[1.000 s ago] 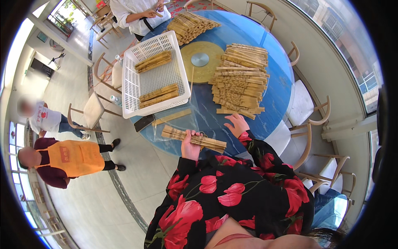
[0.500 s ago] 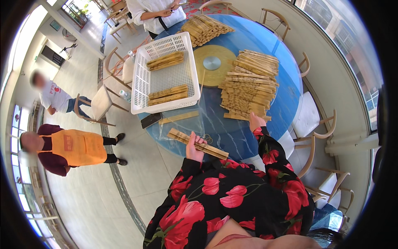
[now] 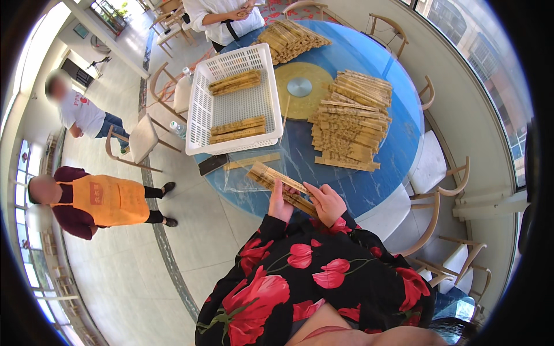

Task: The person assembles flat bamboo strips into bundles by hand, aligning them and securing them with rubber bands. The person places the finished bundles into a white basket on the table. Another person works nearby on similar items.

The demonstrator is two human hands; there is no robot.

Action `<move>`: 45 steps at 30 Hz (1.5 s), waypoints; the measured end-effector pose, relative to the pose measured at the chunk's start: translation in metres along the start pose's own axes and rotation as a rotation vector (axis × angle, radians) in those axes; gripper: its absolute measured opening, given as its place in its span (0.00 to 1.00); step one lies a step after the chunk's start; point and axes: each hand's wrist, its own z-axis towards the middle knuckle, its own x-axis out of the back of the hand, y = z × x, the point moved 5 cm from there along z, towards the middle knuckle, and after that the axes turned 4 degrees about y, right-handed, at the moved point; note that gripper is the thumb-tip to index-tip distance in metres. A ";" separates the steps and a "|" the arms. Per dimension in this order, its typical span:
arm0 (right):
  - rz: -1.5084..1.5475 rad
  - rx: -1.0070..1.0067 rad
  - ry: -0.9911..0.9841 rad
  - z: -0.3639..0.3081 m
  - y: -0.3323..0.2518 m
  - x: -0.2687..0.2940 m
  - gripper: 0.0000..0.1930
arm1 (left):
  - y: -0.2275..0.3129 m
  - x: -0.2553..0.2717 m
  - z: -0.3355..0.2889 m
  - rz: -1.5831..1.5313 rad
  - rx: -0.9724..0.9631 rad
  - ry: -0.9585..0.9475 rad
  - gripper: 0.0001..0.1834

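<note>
Close to my body, at the near edge of the round table, both hands are on a small stack of bamboo strips (image 3: pixel 261 175). My left hand (image 3: pixel 280 203) wraps round the stack's middle. My right hand (image 3: pixel 327 204) grips the right end of a strip lying along the top; its fingertips are partly hidden. A large pile of similar strips (image 3: pixel 352 121) lies ahead on the right. To the left stands a white plastic basket (image 3: pixel 193 124), with one bundle of strips (image 3: pixel 235 82) at its far end and another bundle (image 3: pixel 238 130) at its near end.
The blue table (image 3: pixel 398 144) carries a gold turntable (image 3: pixel 283 73) and another strip pile (image 3: pixel 291 40) at the back. A black phone (image 3: pixel 213 165) lies near the basket. Chairs stand around. A person in white (image 3: pixel 239 29) is across the table; an aproned person (image 3: pixel 118 200) stands left.
My right hand has come back from the large pile to the stack in my left hand, bringing a strip onto it. The stack has shifted slightly right and up.
</note>
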 end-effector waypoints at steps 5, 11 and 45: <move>-0.092 0.045 0.005 -0.001 -0.012 -0.005 0.23 | 0.005 -0.003 -0.002 0.126 -0.035 0.079 0.19; -0.086 0.106 -0.016 -0.002 -0.015 -0.012 0.22 | 0.005 0.018 0.011 0.094 -0.076 0.128 0.13; -0.823 -0.053 0.154 0.041 0.230 -0.008 0.08 | 0.023 0.022 0.001 -0.048 -0.046 0.155 0.15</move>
